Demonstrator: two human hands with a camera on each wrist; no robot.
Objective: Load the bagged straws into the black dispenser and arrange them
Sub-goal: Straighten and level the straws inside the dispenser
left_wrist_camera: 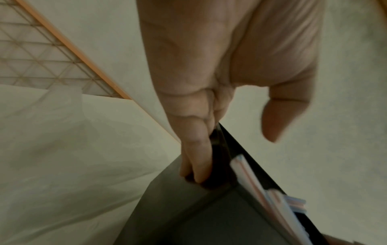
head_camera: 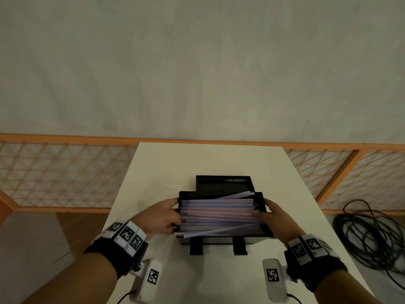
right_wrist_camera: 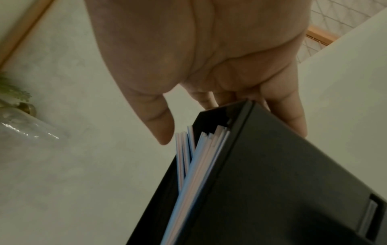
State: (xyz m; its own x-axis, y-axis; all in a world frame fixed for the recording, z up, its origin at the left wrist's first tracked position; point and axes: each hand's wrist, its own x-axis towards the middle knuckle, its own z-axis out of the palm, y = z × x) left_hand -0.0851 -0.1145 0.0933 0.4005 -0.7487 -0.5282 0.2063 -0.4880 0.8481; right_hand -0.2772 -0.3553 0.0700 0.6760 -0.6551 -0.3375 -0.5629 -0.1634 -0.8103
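My left hand (head_camera: 163, 216) grips the dispenser (head_camera: 258, 234) at nine o'clock, my right hand (head_camera: 277, 216) at three. It sits mid-table (head_camera: 157, 172), straws (head_camera: 219, 216) piled inside, a few lying crooked across the top.

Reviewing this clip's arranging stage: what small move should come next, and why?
Probably nudge the slanted near straw level. Most straws lie flat in the dispenser, but two cross askew, and the left hand and right hand already flank the dispenser's ends.
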